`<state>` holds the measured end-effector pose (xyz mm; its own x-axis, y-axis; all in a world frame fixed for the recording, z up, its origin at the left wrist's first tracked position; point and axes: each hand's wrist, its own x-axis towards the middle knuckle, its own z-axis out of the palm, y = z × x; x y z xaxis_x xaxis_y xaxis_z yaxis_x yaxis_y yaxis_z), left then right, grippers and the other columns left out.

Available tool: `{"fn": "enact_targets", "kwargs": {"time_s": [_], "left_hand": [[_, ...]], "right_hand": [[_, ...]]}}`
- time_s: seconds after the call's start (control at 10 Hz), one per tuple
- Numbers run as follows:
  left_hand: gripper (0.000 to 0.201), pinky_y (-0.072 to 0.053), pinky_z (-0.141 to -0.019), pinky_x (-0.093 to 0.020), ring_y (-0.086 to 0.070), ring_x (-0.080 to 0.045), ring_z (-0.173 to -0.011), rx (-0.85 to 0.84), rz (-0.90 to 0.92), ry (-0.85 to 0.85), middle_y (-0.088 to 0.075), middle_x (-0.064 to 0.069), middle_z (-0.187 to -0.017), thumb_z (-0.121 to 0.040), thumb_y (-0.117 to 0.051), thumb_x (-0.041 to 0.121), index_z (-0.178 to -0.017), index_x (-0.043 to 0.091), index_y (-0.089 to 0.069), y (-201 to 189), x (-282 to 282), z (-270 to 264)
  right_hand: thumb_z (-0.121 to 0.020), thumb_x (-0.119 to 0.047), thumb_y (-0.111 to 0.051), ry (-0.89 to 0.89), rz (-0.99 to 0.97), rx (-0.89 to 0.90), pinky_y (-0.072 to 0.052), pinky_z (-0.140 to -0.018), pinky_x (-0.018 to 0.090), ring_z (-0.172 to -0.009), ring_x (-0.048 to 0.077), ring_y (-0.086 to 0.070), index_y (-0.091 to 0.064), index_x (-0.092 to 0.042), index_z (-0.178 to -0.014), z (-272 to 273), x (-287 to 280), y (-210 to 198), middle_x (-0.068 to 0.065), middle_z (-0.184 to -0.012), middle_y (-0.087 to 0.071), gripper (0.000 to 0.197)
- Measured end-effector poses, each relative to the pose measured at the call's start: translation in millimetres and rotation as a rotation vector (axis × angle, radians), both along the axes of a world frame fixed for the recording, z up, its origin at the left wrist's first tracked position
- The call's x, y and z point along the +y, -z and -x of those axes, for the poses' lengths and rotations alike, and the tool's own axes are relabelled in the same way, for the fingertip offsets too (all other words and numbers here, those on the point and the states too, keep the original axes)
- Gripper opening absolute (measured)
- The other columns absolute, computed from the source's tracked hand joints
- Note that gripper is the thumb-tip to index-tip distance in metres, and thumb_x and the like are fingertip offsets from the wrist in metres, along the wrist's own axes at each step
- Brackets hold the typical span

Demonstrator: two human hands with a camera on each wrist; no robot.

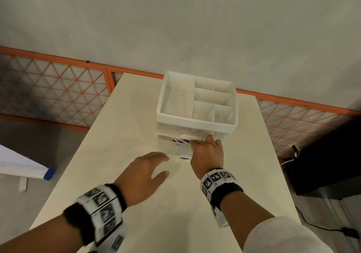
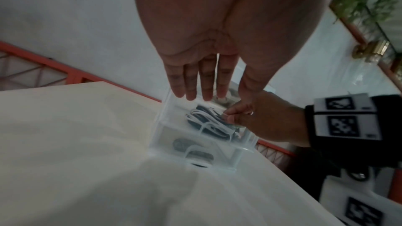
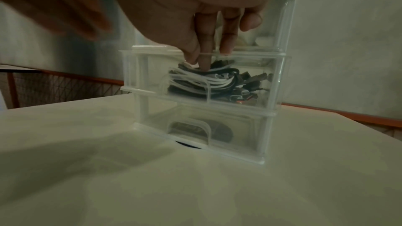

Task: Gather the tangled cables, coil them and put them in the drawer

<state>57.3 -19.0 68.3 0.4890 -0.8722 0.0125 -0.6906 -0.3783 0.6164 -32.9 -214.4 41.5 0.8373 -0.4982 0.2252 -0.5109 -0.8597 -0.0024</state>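
While the right hand [image 1: 207, 151] presses its fingertips [image 3: 204, 63] onto one bundle of black and white cables [image 3: 208, 82] inside the open middle drawer [image 3: 269, 82], at twelve o'clock on the table [image 1: 121, 174], the left hand [image 1: 142, 176] hovers with fingers spread, holding nothing; two drawers show, with no legible writing.

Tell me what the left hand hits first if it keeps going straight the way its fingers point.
Most likely the clear drawer unit: the left hand hovers open above the table, fingers aimed at the open drawer holding the cables. Depth is unclear, so the right hand might come first.
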Motion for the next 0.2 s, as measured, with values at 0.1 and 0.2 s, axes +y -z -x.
{"fn": "enact_targets", "kwargs": {"time_s": [0.1, 0.2], "left_hand": [[0.031, -0.041, -0.082, -0.002, -0.059, 0.015, -0.095, 0.082, 0.007, -0.018, -0.070, 0.028, -0.102, -0.084, -0.055, 0.059, -0.103, 0.039, -0.068, 11, 50, 8], [0.011, -0.040, -0.074, 0.002, -0.060, 0.017, -0.077, 0.116, -0.138, -0.023, -0.064, 0.038, -0.076, -0.077, -0.075, 0.046, -0.078, 0.051, -0.065, 21, 108, 13]], "right_hand": [[-0.050, 0.003, -0.063, 0.016, -0.028, -0.030, -0.038, -0.064, 0.032, -0.072, 0.031, -0.058, -0.074, -0.016, -0.072, -2, 2, -2, -0.002, -0.058, -0.068, 0.031], [-0.069, -0.005, -0.062, -0.018, -0.087, -0.182, -0.045, -0.072, 0.035, -0.079, 0.028, -0.061, -0.077, -0.017, -0.089, 11, 11, 3, -0.004, -0.079, -0.074, 0.027]]}}
